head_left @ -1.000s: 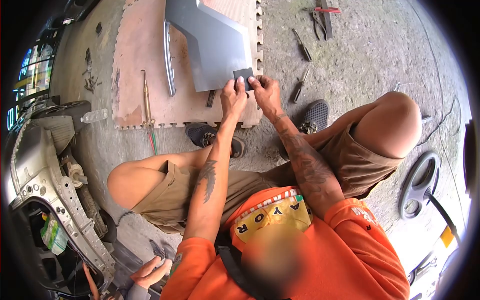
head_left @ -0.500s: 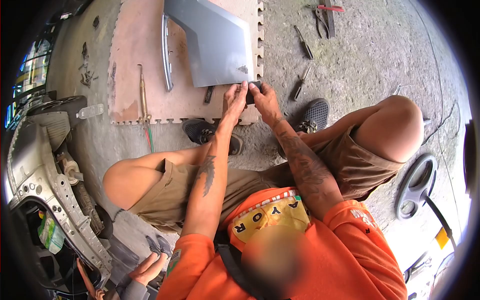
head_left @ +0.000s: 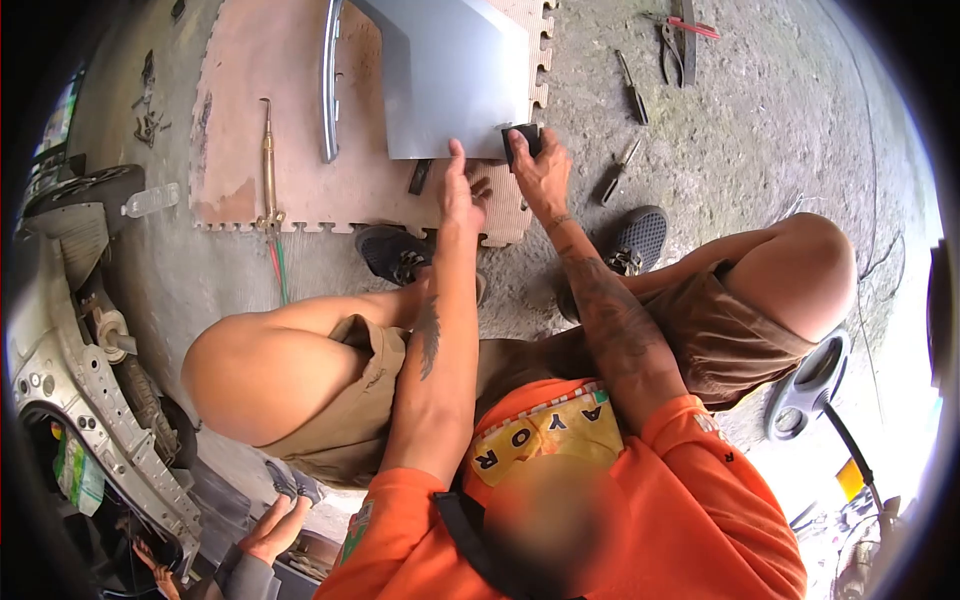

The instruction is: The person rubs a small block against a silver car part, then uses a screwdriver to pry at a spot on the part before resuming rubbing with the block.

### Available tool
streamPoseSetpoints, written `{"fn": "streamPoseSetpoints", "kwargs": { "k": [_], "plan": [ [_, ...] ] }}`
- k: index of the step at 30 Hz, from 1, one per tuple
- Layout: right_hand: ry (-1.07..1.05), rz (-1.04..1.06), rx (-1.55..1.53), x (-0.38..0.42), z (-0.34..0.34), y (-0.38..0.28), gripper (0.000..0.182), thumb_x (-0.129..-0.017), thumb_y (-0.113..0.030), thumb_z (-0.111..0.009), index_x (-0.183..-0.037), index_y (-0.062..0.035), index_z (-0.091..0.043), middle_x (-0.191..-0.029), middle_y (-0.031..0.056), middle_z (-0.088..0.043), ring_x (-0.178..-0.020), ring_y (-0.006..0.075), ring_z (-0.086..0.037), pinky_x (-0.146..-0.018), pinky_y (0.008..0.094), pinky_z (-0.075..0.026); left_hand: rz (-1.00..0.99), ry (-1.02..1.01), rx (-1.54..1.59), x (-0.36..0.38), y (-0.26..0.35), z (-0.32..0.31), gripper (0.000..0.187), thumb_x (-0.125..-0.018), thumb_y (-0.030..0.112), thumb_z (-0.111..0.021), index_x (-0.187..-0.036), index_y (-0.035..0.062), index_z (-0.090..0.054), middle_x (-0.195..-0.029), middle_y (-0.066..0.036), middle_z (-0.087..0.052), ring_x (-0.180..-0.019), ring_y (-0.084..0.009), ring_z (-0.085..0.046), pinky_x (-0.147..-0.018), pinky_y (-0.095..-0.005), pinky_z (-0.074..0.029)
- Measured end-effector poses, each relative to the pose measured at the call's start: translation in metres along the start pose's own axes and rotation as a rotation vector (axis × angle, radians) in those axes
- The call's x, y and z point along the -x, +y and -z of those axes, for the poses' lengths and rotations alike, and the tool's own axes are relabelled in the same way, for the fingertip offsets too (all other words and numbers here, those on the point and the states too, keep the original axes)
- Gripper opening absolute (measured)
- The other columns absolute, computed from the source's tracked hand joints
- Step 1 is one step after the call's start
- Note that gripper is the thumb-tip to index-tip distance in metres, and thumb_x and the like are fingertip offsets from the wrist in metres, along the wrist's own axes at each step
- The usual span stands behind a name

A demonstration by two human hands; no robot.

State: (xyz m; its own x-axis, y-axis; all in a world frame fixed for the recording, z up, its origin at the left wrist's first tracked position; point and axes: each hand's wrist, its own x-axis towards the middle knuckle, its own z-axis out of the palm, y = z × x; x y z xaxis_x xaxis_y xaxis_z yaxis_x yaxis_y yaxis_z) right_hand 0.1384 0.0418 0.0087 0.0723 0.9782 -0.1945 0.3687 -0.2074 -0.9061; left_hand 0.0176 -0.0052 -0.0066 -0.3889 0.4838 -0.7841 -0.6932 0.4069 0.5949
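A silver-grey car body panel lies at the top of the view, its lower edge toward me. My right hand grips a small black block over the panel's lower right corner. Close beside it, my left hand is at the lower edge, thumb stretched up over the panel. Its other fingers are apart below that edge, partly in shadow. A short black strip pokes out from under the panel near my left hand.
The panel lies on a pinkish foam mat with a trim strip and a brass torch. Screwdrivers and pliers lie on the concrete at right. A stripped vehicle body and another person's feet are at left.
My left hand has come off the black block, its fingers now apart. My right hand has carried the block up onto the panel's corner, covering the dark patch seen there before.
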Motion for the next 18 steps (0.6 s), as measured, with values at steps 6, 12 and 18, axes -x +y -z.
{"fn": "streamPoseSetpoints", "kwargs": {
  "k": [6, 12, 18],
  "plan": [
    [0.161, -0.005, 0.236, 0.020, -0.030, -0.010, 0.041, -0.091, -0.037, -0.068, -0.086, 0.0013, -0.056, -0.076, 0.0271, -0.067, -0.073, 0.0458, -0.066, -0.068, 0.0511, -0.051, 0.035, -0.126, 0.328, -0.029, 0.017, -0.005, 0.043, -0.089, 0.037, -0.077, -0.120, 0.0113, -0.063, -0.112, -0.006, -0.064, -0.100, -0.0225, -0.058, -0.092, -0.0372, -0.046],
    [0.173, 0.029, 0.287, 0.014, -0.041, -0.006, 0.039, -0.091, -0.037, -0.068, -0.085, -0.0003, -0.057, -0.074, 0.0238, -0.068, -0.067, 0.0451, -0.066, -0.066, 0.0509, -0.052, -0.090, -0.222, 0.492, -0.033, 0.003, -0.008, 0.050, -0.090, 0.032, -0.076, -0.130, 0.0074, -0.057, -0.116, -0.005, -0.063, -0.110, -0.0217, -0.058, -0.094, -0.0376, -0.047],
    [0.222, 0.032, 0.202, 0.011, -0.036, -0.012, 0.036, -0.088, -0.034, -0.071, -0.080, 0.0010, -0.063, -0.074, 0.0246, -0.069, -0.070, 0.0425, -0.069, -0.066, 0.0481, -0.053, -0.125, -0.179, 0.447, -0.030, 0.010, -0.010, 0.049, -0.092, 0.030, -0.075, -0.131, 0.0077, -0.057, -0.118, -0.005, -0.062, -0.107, -0.0207, -0.059, -0.091, -0.0383, -0.046]
  ]
}}
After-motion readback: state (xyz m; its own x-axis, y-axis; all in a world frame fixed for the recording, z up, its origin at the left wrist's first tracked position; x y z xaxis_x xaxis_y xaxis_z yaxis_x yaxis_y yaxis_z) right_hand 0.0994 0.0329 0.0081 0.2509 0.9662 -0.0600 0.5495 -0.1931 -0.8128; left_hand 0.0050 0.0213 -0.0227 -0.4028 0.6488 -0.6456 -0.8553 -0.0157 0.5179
